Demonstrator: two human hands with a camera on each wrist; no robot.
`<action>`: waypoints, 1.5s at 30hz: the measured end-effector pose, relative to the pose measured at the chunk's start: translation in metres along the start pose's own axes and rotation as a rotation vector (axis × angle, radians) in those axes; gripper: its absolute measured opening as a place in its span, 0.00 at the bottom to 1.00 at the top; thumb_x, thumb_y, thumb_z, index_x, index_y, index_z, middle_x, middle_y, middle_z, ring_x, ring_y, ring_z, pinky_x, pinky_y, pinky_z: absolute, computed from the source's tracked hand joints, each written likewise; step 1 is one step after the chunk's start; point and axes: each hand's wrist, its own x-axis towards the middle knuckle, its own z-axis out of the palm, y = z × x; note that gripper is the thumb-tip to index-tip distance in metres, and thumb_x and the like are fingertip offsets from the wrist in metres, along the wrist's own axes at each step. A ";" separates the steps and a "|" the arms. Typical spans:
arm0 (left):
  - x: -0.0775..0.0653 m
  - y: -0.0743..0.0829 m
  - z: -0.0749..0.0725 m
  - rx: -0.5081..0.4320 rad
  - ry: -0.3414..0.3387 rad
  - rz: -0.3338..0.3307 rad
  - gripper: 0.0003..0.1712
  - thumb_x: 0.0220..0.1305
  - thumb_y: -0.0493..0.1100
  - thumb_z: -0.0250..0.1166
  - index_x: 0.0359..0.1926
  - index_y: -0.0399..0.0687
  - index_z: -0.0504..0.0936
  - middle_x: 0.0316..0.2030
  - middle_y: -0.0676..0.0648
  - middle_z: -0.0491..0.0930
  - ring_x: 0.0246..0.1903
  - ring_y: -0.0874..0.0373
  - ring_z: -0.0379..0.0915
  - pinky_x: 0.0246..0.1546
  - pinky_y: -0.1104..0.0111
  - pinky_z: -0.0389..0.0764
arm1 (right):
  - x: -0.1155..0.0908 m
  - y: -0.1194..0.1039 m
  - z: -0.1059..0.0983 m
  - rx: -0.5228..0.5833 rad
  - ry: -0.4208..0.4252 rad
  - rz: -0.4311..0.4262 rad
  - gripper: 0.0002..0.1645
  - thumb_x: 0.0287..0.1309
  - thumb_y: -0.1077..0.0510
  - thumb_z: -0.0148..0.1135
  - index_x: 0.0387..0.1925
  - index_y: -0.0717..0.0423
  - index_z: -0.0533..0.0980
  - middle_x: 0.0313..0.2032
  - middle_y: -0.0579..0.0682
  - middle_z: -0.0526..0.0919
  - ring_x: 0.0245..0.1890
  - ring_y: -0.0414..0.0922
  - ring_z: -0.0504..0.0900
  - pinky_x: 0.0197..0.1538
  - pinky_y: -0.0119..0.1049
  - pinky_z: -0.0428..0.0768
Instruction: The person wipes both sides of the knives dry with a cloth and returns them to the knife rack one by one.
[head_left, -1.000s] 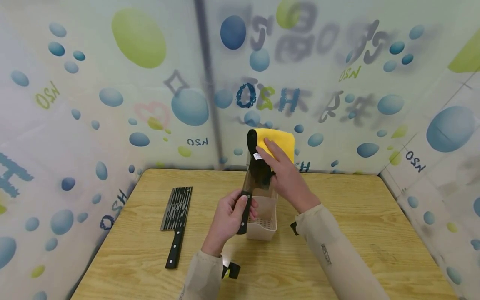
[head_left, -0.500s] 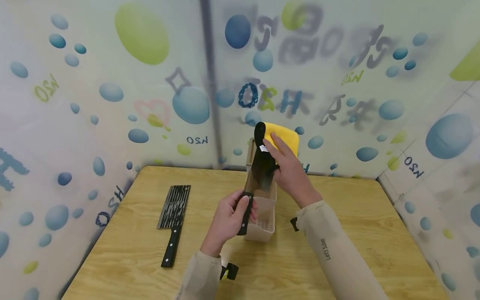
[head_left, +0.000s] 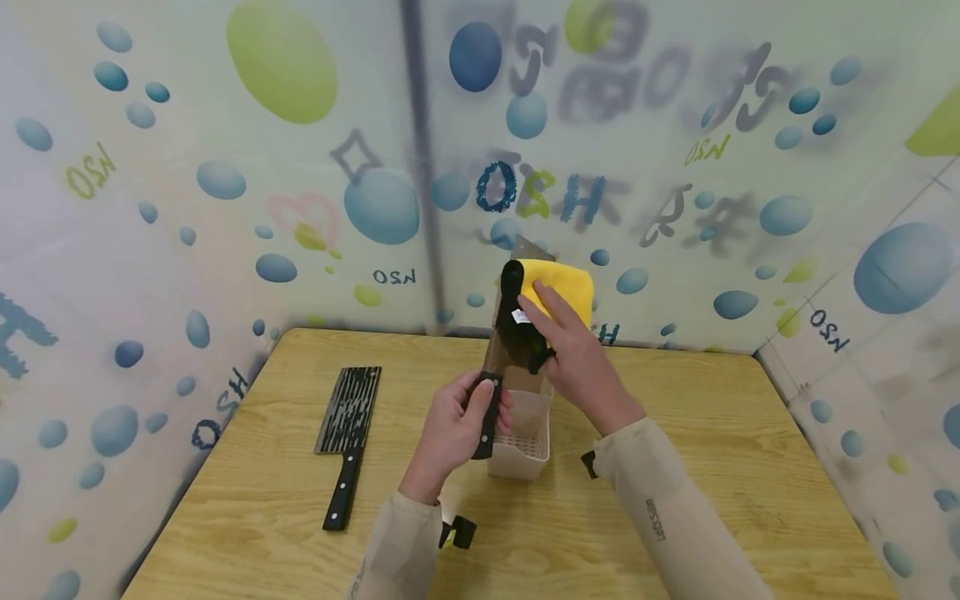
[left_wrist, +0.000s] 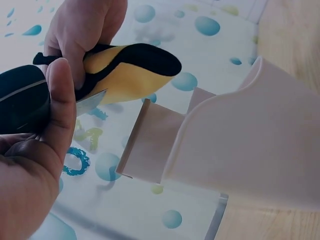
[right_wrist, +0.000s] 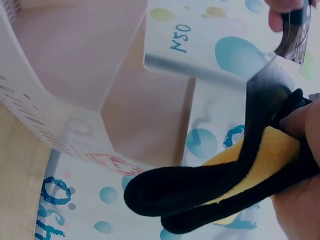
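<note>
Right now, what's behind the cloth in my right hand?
In the head view, a knife blade, its end jutting above, and a pale holder, showing below. The cloth hides the blade's middle and part of the holder.

Passable gap between lying cleaver (head_left: 348, 429) and left hand (head_left: 452, 427); plastic bin (head_left: 517, 462) blocks rightward way.

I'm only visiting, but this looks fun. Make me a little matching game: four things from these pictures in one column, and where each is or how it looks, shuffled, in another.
Column one
1. striped cleaver
2. cloth
3. box-shaped holder
4. other knife

Column two
A. gripped in the left hand
B. beige, with small holes
C. lying flat on the table, held by nobody
D. folded, yellow and black, held in the right hand

Right pairs: 1-C, 2-D, 3-B, 4-A
</note>
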 end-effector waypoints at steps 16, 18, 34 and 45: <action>0.001 0.003 -0.003 -0.016 0.042 0.042 0.17 0.83 0.40 0.49 0.47 0.28 0.77 0.38 0.29 0.79 0.28 0.58 0.81 0.37 0.56 0.88 | -0.020 -0.015 0.009 -0.046 0.052 -0.142 0.50 0.46 0.86 0.57 0.73 0.58 0.69 0.75 0.61 0.64 0.75 0.59 0.64 0.65 0.51 0.76; 0.001 0.004 -0.003 -0.017 0.046 0.038 0.17 0.83 0.40 0.48 0.47 0.29 0.77 0.38 0.28 0.79 0.28 0.57 0.81 0.37 0.55 0.88 | -0.021 -0.015 0.010 -0.054 0.061 -0.163 0.51 0.44 0.86 0.57 0.72 0.59 0.70 0.74 0.62 0.65 0.74 0.60 0.65 0.64 0.51 0.76; -0.001 0.001 -0.001 -0.004 0.025 0.053 0.18 0.83 0.41 0.49 0.45 0.28 0.77 0.35 0.29 0.79 0.27 0.53 0.81 0.35 0.54 0.88 | -0.020 -0.016 0.008 -0.060 0.063 -0.127 0.49 0.48 0.85 0.59 0.74 0.59 0.68 0.75 0.63 0.64 0.75 0.59 0.63 0.69 0.51 0.72; -0.001 0.000 0.000 -0.009 0.003 0.053 0.19 0.82 0.41 0.50 0.46 0.24 0.76 0.34 0.32 0.80 0.28 0.44 0.81 0.36 0.44 0.85 | -0.006 -0.004 0.001 -0.039 0.072 -0.072 0.49 0.50 0.84 0.57 0.74 0.58 0.67 0.75 0.63 0.63 0.76 0.58 0.63 0.70 0.53 0.71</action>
